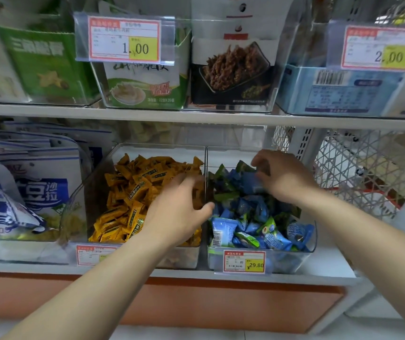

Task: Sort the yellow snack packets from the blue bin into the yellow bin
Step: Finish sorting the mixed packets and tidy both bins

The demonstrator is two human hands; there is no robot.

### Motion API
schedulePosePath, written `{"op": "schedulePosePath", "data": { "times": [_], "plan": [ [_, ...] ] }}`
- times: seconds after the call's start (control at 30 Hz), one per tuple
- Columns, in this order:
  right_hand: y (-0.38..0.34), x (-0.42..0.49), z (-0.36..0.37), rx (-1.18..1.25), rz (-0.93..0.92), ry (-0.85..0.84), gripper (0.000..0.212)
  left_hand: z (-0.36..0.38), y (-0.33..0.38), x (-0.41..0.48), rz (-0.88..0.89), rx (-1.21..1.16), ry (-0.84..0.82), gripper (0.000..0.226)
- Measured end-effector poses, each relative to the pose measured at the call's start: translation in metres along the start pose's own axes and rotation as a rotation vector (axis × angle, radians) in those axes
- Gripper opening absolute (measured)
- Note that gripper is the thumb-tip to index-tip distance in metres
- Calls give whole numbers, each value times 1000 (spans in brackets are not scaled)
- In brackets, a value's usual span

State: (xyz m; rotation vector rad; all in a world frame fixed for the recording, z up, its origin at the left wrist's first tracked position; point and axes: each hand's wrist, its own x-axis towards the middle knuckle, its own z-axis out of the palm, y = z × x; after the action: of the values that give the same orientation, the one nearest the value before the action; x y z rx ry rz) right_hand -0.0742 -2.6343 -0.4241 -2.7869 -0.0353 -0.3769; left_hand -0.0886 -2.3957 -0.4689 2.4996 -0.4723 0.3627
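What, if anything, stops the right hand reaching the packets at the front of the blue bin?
Likely nothing, so yes: the right hand is over the blue bin, open-topped; its front packets lie uncovered.

Bright, even light — edges warp, left fingers [186, 182] motion-blurred.

Your left hand [175, 214] blurs at the fingers over the yellow bin [73, 204]; your right hand [285, 178] hides its fingertips among blue packets [245, 217], grip unclear.
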Motion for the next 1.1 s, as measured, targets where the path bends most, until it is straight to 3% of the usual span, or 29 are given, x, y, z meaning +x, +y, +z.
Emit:
{"op": "schedulePosePath", "data": {
  "times": [0.07, 0.13, 0.23, 0.3, 0.37, 0.47, 0.77, 0.87, 1.0, 1.1],
  "plan": [
    [7, 10, 3, -191, 4, 49, 19, 1, -5, -1, -44, 23, -17, 61],
    [-6, 23, 9, -30, -114, 89, 16, 3, -8, 0, -50, 34, -52, 58],
    [-38, 49, 34, 234, -163, -280, 15, 5, -8, 0, -56, 17, -99, 50],
    [-46, 69, 57, 137, -119, -473, 20, 6, -9, 1, -61, -2, -85, 45],
    [-43, 79, 75, 32, -91, -551, 22, 6, -10, 2, -59, -9, -83, 45],
    [-25, 83, 88, -27, -144, -569, 18, 8, -13, 1, -45, -32, -88, 44],
    [-7, 91, 104, 16, -166, -621, 47, 10, -16, 0, -39, -82, -78, 51],
    [-6, 89, 116, -7, -201, -632, 39, 10, -16, 0, -40, -75, -71, 57],
    [-6, 94, 121, -41, -188, -700, 48, 11, -16, -1, -47, -76, -70, 57],
    [-9, 97, 121, -47, -179, -636, 45, 10, -16, -1, -50, -85, -71, 59]
  ]
}}
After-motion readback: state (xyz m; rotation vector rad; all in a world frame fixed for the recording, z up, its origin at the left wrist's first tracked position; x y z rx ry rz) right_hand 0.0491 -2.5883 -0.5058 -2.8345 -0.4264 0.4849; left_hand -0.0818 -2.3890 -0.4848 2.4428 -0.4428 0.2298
